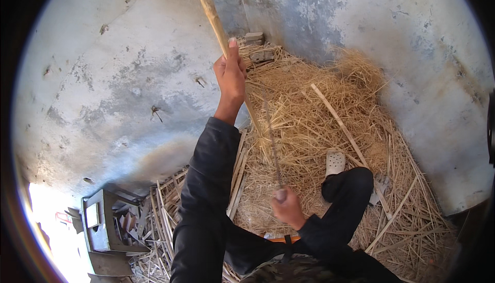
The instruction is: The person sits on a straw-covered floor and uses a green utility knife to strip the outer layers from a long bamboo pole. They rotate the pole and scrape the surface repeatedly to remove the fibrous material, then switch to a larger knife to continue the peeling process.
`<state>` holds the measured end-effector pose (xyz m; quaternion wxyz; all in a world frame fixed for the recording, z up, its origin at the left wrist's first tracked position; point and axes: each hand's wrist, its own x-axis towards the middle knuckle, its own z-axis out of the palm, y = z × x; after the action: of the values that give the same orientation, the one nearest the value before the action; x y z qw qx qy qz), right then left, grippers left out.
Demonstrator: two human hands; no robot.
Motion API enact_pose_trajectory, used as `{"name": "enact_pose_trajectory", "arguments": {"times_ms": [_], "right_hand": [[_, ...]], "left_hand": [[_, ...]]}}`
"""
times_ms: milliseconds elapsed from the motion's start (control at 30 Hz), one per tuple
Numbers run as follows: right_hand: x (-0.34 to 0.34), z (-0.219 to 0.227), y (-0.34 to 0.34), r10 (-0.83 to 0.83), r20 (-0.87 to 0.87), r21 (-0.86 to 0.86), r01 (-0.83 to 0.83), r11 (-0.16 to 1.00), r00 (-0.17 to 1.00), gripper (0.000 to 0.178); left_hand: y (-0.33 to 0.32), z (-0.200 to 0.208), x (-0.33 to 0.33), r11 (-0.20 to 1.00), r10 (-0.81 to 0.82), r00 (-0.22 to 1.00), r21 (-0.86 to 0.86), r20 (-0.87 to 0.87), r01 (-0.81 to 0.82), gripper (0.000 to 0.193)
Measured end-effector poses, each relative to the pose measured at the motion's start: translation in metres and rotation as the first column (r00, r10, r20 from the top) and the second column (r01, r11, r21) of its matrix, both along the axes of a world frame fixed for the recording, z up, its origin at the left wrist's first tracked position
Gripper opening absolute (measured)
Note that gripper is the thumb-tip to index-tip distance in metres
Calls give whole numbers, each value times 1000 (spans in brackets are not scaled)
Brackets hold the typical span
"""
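Observation:
My left hand (231, 77), arm stretched forward, is closed around a split bamboo pole (210, 11). The pole slants upward past my fist, and its lower part runs down behind my wrist toward the straw. My right hand (290, 211), low and near my body, grips the handle of a long thin-bladed knife (274, 151). Its dark, narrow blade points away from me, seen almost edge-on. The blade lies close to the pole's lower part; I cannot tell whether they touch.
A heap of straw and shavings (304, 118) fills the corner between worn walls (129, 66). A loose bamboo strip (340, 123) lies across it, near my foot in a pale clog (335, 163). Bricks (254, 38) sit at the back; a wooden stool (103, 226) lies at lower left.

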<state>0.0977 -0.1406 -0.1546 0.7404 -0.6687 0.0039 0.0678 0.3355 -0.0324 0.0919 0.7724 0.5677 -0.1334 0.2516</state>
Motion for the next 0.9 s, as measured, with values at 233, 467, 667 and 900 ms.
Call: {"name": "enact_pose_trajectory", "arguments": {"times_ms": [233,467,667,900], "right_hand": [[42,-49,36,55,-352,59,-37,998,934,21],[51,-11,-23,504,-457,705,-47,708,733,5],[45,79,-8,180,-265,462,-39,886,947,10],[34,-37,29,-75,-80,-54,71,996,994,7]], "left_hand": [[3,-1,2,995,-45,999,89,6,44,54],[21,-2,0,977,-209,978,35,-27,210,58],[3,-4,-3,971,-224,974,79,-28,226,58],[21,-5,6,989,-144,990,20,-13,144,59]]}}
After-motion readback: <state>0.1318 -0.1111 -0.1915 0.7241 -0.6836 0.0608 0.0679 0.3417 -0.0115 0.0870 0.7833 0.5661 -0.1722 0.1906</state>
